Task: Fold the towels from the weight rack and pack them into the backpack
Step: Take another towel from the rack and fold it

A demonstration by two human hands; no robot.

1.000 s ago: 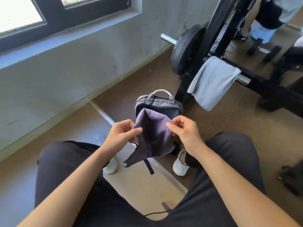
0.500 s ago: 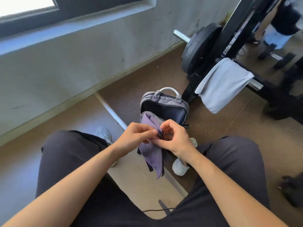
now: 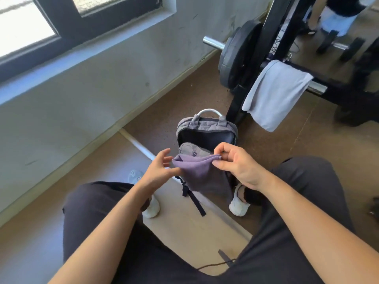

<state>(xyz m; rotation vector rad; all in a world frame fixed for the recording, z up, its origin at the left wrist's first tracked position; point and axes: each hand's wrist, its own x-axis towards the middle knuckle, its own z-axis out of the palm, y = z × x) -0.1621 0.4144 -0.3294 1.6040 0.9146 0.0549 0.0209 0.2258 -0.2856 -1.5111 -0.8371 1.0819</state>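
A purple towel (image 3: pixel 202 174) hangs folded between my hands, above my knees. My right hand (image 3: pixel 235 167) pinches its top right corner. My left hand (image 3: pixel 159 170) holds the left end of the fold, thumb in front and spread fingers behind. Just beyond the towel a grey backpack (image 3: pixel 205 125) stands on the floor between my feet, its main compartment unzipped and dark inside. A light blue towel (image 3: pixel 274 95) is draped over a bar of the black weight rack (image 3: pixel 276 31) to the right of the backpack.
A barbell plate (image 3: pixel 235 58) sits on the rack beside the wall. Another person's legs (image 3: pixel 336 17) stand behind the rack at the top right. A metal floor strip (image 3: pixel 141 147) runs diagonally under my feet. A window is at the upper left.
My hands, together at the towel's top half a second ago, have moved apart. The purple towel is now spread along a horizontal fold instead of hanging narrow.
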